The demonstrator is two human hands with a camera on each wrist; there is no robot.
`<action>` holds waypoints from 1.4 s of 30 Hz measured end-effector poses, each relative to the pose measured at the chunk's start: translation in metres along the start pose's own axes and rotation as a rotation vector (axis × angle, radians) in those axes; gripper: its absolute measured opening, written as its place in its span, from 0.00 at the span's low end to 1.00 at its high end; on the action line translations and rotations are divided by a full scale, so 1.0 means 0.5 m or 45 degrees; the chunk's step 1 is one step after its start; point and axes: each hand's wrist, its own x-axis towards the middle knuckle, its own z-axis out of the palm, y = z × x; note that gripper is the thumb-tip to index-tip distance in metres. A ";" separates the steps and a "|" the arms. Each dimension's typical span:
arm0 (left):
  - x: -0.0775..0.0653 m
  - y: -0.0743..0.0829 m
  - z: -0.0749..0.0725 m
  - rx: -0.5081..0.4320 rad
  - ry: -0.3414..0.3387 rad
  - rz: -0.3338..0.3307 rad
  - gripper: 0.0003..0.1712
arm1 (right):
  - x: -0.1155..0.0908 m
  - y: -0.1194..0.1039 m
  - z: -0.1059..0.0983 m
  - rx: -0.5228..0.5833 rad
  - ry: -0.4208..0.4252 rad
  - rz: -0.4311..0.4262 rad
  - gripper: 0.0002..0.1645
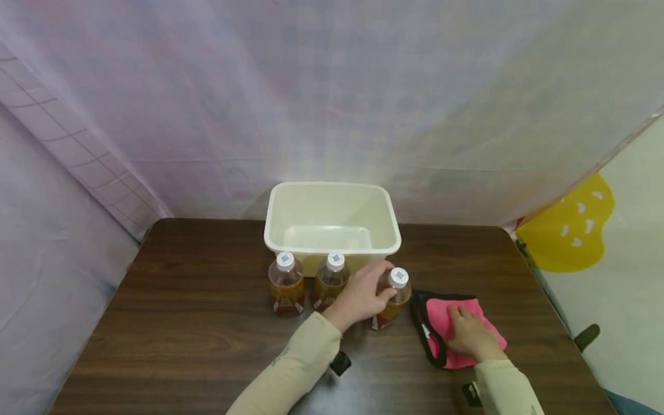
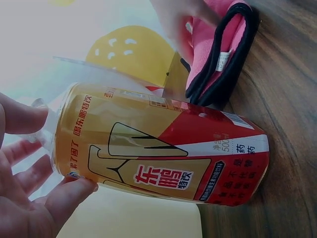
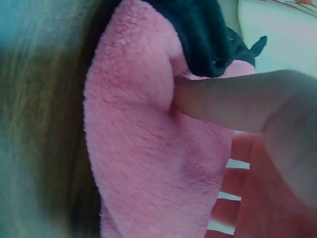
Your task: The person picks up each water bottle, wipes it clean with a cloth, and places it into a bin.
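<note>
My left hand (image 1: 363, 291) holds a plastic drink bottle (image 2: 163, 148) near its neck, thumb and fingers curled round the upper part. The bottle has a white cap and a gold and red label. Two matching bottles, the left bottle (image 1: 286, 285) and the middle bottle (image 1: 331, 282), stand to its left on the table. On the right, my right hand (image 1: 472, 333) is on a folded pink fleece cloth (image 3: 138, 124) with black edging. Its thumb presses into the pile, while the fingers go behind a fold, their tips hidden.
Behind the bottles, a cream plastic bin (image 1: 332, 216) stands at the back edge of the dark wooden table (image 1: 197, 323). Pale curtains (image 1: 332, 104) hang behind and beside the table. A black strap piece (image 1: 340, 363) shows under the left sleeve.
</note>
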 end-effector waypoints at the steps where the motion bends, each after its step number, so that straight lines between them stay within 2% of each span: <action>1: 0.000 0.000 0.000 -0.002 -0.003 0.000 0.21 | -0.002 -0.001 -0.005 -0.009 -0.004 0.003 0.44; 3: 0.000 0.001 0.001 -0.003 -0.006 0.001 0.21 | -0.008 -0.003 -0.016 -0.027 0.022 -0.004 0.41; 6: 0.000 0.001 0.000 -0.007 -0.010 -0.004 0.21 | -0.015 -0.010 -0.033 -0.033 0.121 -0.046 0.35; 13: 0.002 -0.001 0.002 -0.009 -0.022 -0.022 0.20 | -0.015 -0.036 -0.068 0.061 0.478 -0.285 0.22; 19: 0.001 0.001 -0.001 -0.015 -0.027 -0.015 0.20 | 0.004 -0.063 -0.099 0.129 0.766 -0.477 0.19; 23: 0.001 0.001 -0.001 -0.022 -0.029 -0.026 0.20 | 0.024 -0.083 -0.125 0.131 0.888 -0.603 0.17; 33: 0.003 -0.002 -0.001 -0.025 -0.022 -0.014 0.20 | 0.077 -0.136 -0.171 0.157 0.951 -0.794 0.14; 38: 0.004 -0.002 -0.004 -0.018 -0.008 0.015 0.21 | 0.102 -0.158 -0.178 0.186 0.905 -0.792 0.12; 42: 0.002 -0.001 -0.004 -0.002 -0.019 0.004 0.21 | 0.118 -0.169 -0.179 0.210 0.859 -0.775 0.12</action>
